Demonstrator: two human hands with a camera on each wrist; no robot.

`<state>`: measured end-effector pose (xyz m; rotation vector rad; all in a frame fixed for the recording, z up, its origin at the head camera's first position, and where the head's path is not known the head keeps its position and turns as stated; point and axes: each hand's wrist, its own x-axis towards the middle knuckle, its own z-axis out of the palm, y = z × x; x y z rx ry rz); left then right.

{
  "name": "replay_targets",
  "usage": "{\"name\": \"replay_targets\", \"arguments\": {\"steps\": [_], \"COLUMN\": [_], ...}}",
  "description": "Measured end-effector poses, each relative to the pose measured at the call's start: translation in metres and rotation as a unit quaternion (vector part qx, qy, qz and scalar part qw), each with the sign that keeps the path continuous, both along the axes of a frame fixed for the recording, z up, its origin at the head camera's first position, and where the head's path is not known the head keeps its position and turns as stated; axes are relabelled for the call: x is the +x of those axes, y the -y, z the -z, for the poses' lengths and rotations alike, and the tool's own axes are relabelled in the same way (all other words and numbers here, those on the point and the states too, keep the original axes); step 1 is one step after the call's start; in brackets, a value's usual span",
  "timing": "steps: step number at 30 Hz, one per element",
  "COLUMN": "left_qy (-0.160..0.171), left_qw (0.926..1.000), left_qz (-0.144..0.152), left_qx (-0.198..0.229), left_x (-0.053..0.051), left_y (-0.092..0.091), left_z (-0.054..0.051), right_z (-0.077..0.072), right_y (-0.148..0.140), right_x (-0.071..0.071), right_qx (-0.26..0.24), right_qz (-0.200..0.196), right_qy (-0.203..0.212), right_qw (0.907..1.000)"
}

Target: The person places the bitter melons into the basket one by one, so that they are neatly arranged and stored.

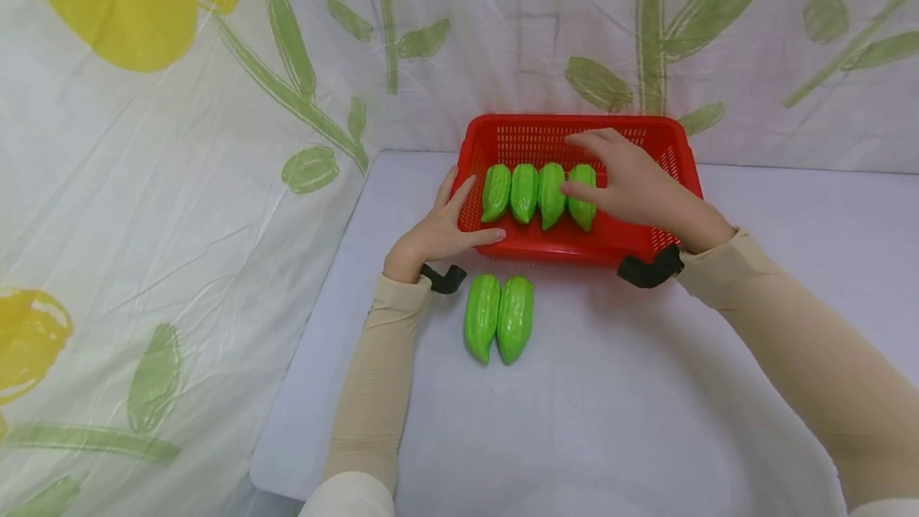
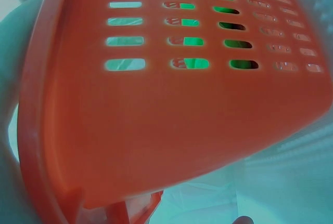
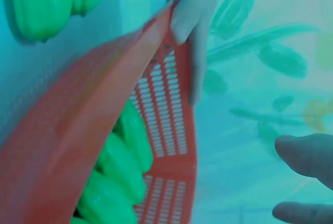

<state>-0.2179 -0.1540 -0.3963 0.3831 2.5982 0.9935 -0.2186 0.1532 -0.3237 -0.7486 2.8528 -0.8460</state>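
A red plastic basket [image 1: 567, 252] with slotted walls stands at the back of the table. Inside it, several glossy green model gourds [image 1: 524, 191], ridged and pointed at one end, lie side by side in a row. My left hand [image 1: 438, 231] holds the basket's front left corner, its thumb over the front rim and its fingers along the left side. Over the basket's right half hovers my right hand [image 1: 632, 182], fingers spread and apparently holding nothing. Its thumb overlaps the gourds in the head view; contact cannot be told. Two more green gourds [image 1: 515, 319] lie together in front of the basket.
A white cloth covers the table [image 1: 574, 421]. Flower-printed sheeting [image 1: 215, 118] hangs behind the basket and along the left. Each wrist carries a black mount [image 1: 649, 268], close to the basket's front.
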Motion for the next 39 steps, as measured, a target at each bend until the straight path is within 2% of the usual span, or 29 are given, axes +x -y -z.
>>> {"name": "replay_targets", "arguments": {"steps": [9,14,23,31,39], "left_qy": [0.002,0.002,0.001,0.0,-0.001], "left_qw": [1.0,1.0,0.9999,1.0,1.0], "left_qz": [0.001,0.001,-0.001,-0.001,-0.002], "left_qx": [0.003,0.004,0.01,0.009,0.008], "left_x": [0.0,-0.001,-0.001,-0.003,-0.002], "left_y": [0.0,0.0,0.0,0.0,-0.001], "left_z": [0.0,0.001,0.002,0.003,0.003], "right_z": [-0.005,-0.002,0.01,0.017,0.026], "right_y": [0.003,0.007,0.013,0.017,0.025], "right_x": [0.03,0.042,0.058,0.075,0.088], "right_qx": [-0.032,-0.046,-0.06,-0.066,-0.06], "right_qz": [0.004,0.001,-0.009,-0.01,-0.009], "right_qy": [-0.023,-0.03,-0.043,-0.016,-0.023], "right_qw": [0.9992,0.9985,0.9973,0.9976,0.9979]}}
